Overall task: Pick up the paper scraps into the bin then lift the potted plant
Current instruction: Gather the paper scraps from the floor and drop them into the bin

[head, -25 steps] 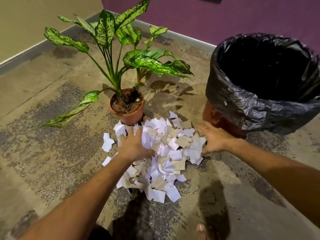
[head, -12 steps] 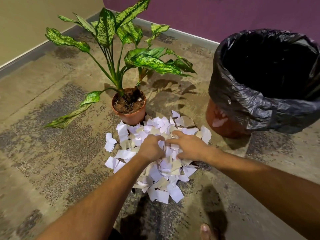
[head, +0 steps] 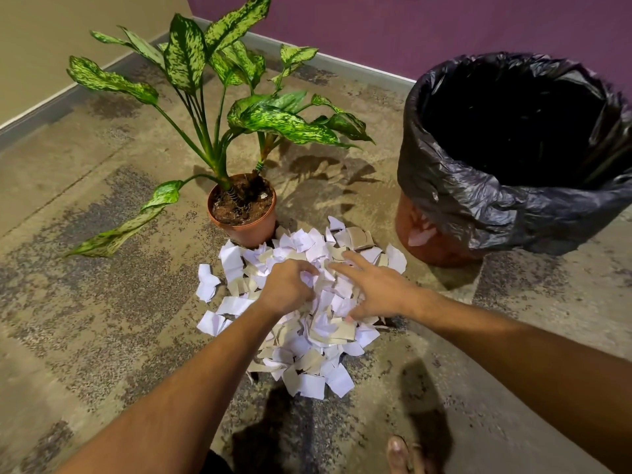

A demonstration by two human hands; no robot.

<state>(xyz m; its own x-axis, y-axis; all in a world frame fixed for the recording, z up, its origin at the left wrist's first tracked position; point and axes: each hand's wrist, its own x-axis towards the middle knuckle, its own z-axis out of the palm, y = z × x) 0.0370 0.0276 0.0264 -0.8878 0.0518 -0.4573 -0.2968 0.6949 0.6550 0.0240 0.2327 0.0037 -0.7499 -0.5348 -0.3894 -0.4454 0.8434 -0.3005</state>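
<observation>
The paper scraps point(head: 307, 323) lie heaped on the floor before the potted plant point(head: 241, 213); the left hand point(head: 287, 285) curls into them, the right hand point(head: 372, 289) rests spread, fingers apart. The bin point(head: 496, 206) stands right.

One potted plant point(head: 241, 213), centre of the frame. One bin point(head: 513, 159) lined with a black bag, upper right. One heap of paper scraps point(head: 307, 343), lower centre; the pieces are too many and too overlapped to count. Two hands: left hand point(head: 285, 289), right hand point(head: 374, 290).
</observation>
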